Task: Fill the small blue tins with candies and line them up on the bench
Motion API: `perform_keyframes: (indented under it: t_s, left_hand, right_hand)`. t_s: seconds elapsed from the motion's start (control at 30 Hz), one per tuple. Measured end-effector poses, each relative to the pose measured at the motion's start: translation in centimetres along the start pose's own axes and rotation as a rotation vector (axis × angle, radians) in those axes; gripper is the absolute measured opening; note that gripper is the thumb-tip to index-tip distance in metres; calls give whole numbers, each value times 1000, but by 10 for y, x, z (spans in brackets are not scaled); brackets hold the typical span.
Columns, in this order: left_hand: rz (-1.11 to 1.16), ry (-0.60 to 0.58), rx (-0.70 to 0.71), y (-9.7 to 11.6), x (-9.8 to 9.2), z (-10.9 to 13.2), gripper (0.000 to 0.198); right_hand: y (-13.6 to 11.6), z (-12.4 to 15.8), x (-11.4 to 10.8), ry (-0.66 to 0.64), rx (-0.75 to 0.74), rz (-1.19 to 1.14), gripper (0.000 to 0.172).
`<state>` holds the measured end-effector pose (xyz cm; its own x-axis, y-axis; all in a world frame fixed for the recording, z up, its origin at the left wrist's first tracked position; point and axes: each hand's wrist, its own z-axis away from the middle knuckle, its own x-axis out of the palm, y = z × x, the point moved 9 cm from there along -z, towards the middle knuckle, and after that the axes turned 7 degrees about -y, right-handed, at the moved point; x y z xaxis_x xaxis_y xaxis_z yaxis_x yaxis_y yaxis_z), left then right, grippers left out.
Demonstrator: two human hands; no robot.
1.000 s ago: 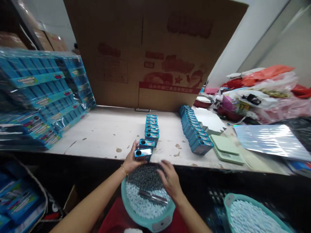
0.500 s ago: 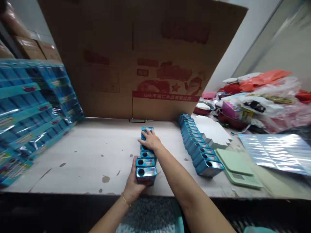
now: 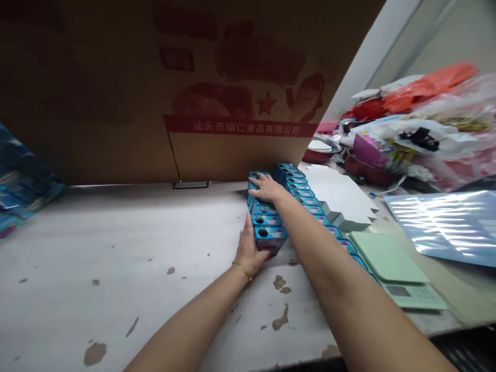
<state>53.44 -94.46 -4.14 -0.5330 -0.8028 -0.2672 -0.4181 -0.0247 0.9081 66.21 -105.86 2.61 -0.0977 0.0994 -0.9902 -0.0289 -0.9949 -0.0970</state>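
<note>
A short row of blue boxes (image 3: 268, 220) with dark round holes on top stands on the white table, close to the cardboard. My left hand (image 3: 250, 251) grips the near end of this row, its thumb and fingers around the nearest box. Over the far end lies my right hand (image 3: 267, 189), fingers spread across the box tops and pressing on them. Just right of the short row runs a longer row of similar blue boxes (image 3: 303, 194), partly hidden behind my right forearm.
A large cardboard sheet (image 3: 240, 150) with red print stands behind the table (image 3: 155, 227). White card pieces (image 3: 337, 194), a pale green scale (image 3: 391, 258) and shiny plastic sheets (image 3: 445, 222) lie right, bags (image 3: 430, 129) behind them. Blue packs (image 3: 19, 181) stand far left.
Both hands have moved the short row of boxes away from me and to the right, beside the longer row. The view has shifted forward.
</note>
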Motion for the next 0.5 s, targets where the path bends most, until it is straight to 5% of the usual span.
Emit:
perform_keyframes:
  t_s: [0.13,0.3,0.4,0.5]
  left_hand:
    - [-63,64,-2,-5,14,-41,107]
    - [-148,64,-160,-15,26,-60,108]
    - [-230,-72,-267,-20,23,-45,116]
    - [-338,-137,-271,-6,-3,-6,101]
  right_hand:
    - [44,-32,-7,-16,91,3,59]
    - [60,-34,-12,-39,165,-41,65]
    - [53,13,-38,109,140,-48,72]
    - [32,104,-70,340,24,-20,65]
